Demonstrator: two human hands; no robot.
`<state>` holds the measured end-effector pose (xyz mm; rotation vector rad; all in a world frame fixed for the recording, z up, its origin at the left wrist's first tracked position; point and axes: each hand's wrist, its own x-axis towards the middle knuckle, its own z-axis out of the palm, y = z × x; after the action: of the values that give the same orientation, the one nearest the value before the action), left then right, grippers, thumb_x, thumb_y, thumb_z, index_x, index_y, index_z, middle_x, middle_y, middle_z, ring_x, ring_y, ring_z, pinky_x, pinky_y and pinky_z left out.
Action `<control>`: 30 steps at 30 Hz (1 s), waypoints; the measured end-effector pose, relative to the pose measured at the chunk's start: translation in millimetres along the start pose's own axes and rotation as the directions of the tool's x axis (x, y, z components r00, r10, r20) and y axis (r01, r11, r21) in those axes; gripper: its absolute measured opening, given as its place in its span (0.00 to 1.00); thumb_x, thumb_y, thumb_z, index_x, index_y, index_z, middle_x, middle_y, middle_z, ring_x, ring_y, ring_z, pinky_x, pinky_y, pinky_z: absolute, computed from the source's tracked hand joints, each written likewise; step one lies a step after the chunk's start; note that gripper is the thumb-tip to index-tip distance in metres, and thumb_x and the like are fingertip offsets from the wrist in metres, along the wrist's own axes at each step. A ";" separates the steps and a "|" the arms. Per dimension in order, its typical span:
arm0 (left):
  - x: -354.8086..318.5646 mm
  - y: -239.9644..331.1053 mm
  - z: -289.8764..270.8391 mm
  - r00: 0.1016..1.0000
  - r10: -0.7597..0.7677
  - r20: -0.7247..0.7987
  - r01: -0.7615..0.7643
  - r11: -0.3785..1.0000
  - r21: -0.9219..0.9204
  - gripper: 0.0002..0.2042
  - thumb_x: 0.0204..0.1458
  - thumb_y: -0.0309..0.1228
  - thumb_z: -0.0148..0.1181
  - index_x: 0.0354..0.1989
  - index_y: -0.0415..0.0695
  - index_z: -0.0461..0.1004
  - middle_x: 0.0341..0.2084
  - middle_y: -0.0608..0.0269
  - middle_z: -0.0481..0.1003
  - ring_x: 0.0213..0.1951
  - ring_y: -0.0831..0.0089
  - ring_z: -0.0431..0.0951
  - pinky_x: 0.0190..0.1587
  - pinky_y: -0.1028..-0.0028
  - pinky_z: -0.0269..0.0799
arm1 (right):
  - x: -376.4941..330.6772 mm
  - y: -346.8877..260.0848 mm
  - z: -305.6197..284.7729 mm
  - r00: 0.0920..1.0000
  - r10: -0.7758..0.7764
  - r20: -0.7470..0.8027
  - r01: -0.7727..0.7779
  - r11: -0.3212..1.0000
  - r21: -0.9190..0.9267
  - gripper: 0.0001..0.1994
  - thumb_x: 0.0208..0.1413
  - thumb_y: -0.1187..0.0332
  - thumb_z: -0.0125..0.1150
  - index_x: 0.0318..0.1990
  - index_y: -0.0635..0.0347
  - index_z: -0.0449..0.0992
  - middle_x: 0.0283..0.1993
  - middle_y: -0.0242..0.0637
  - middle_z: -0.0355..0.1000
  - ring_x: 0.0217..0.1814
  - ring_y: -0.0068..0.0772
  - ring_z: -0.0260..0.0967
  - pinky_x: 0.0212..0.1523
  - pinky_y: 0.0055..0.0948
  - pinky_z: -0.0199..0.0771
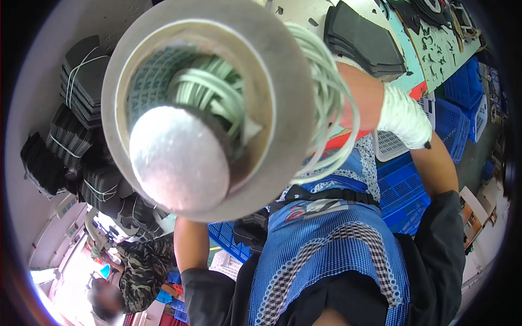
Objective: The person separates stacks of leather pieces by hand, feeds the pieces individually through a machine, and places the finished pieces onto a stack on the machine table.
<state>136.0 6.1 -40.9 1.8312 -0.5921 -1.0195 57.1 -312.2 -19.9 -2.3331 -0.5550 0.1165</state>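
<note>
A large beige tape roll [117,108] fills the upper middle of the head view, very close and blurred. Inside its core sit loops of pale green cord [212,89] and a smooth, shiny, whitish rounded thing [179,157] whose kind I cannot make out. More loops of the same cord [326,103] hang at the roll's right side. My right hand [360,95] is behind these loops, its fingers hidden; white wrapping [405,117] covers the wrist. My left forearm [191,244] rises behind the roll, which hides my left hand.
Dark grey sheets [364,38] lie stacked on the table at the upper right. Tied dark bundles [87,81] stand along the left. Blue plastic crates [405,185] sit to the right beside my apron [326,250]. A person in camouflage clothing [147,266] is at the lower left.
</note>
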 end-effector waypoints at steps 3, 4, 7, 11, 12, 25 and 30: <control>-3.7 -2.2 -7.3 0.999 -0.011 -0.042 0.011 1.000 0.005 0.07 0.50 0.29 0.66 0.27 0.39 0.76 0.22 0.64 0.74 0.26 0.75 0.70 0.32 0.74 0.64 | -20.7 5.9 -15.0 0.965 0.255 0.062 -0.262 0.919 0.295 0.10 0.46 0.70 0.66 0.37 0.62 0.80 0.32 0.46 0.75 0.33 0.48 0.74 0.36 0.37 0.74; -1.1 -3.7 -8.0 0.999 -0.010 -0.033 0.010 1.000 0.015 0.07 0.50 0.29 0.66 0.26 0.39 0.76 0.21 0.64 0.73 0.25 0.76 0.70 0.31 0.74 0.63 | -29.4 8.3 -20.6 0.971 0.225 0.084 -0.240 0.899 0.367 0.11 0.45 0.70 0.67 0.37 0.64 0.79 0.32 0.45 0.75 0.33 0.48 0.74 0.37 0.35 0.73; 8.2 -6.7 -8.5 1.000 0.001 0.004 -0.001 0.998 0.070 0.09 0.49 0.29 0.68 0.24 0.39 0.75 0.19 0.65 0.73 0.24 0.77 0.70 0.29 0.75 0.63 | -33.2 6.0 -22.9 0.922 0.296 0.250 -0.380 0.817 0.434 0.10 0.46 0.69 0.67 0.36 0.62 0.80 0.35 0.44 0.74 0.39 0.46 0.73 0.43 0.34 0.72; 19.7 2.3 13.4 0.999 0.028 0.045 -0.036 0.983 0.179 0.11 0.47 0.29 0.70 0.20 0.38 0.75 0.17 0.66 0.73 0.21 0.80 0.69 0.26 0.76 0.62 | -12.0 -2.8 -1.8 0.990 0.139 0.025 -0.141 0.977 0.161 0.09 0.45 0.68 0.66 0.36 0.59 0.81 0.39 0.42 0.72 0.49 0.43 0.69 0.53 0.35 0.67; 19.4 2.3 18.9 0.999 0.025 0.040 -0.031 0.985 0.170 0.11 0.47 0.29 0.70 0.19 0.38 0.75 0.16 0.67 0.73 0.20 0.80 0.69 0.25 0.76 0.61 | -10.9 -3.5 -4.8 0.988 0.150 0.034 -0.153 0.980 0.127 0.09 0.45 0.69 0.66 0.36 0.58 0.81 0.39 0.43 0.72 0.48 0.43 0.69 0.52 0.36 0.68; -21.7 2.2 93.1 0.766 0.059 -0.640 -0.174 0.978 -0.118 0.12 0.58 0.28 0.56 0.23 0.36 0.73 0.17 0.59 0.72 0.17 0.74 0.72 0.21 0.80 0.65 | -47.6 -56.3 22.8 0.941 0.287 -0.177 -0.165 0.849 0.503 0.34 0.38 0.44 0.75 0.44 0.64 0.75 0.46 0.49 0.70 0.48 0.50 0.69 0.49 0.42 0.71; -41.4 38.3 96.7 0.993 0.102 0.052 -0.066 0.880 -0.470 0.10 0.55 0.26 0.59 0.42 0.33 0.79 0.35 0.56 0.81 0.43 0.69 0.79 0.47 0.72 0.72 | -69.8 -69.8 37.6 0.771 0.275 0.574 -0.624 0.506 0.596 0.34 0.44 0.46 0.72 0.49 0.67 0.73 0.39 0.50 0.77 0.42 0.45 0.77 0.43 0.34 0.75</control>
<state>33.3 -28.0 -12.4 1.3342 -0.4189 -1.0684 -39.8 -272.8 -5.5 -1.5119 0.0086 0.9474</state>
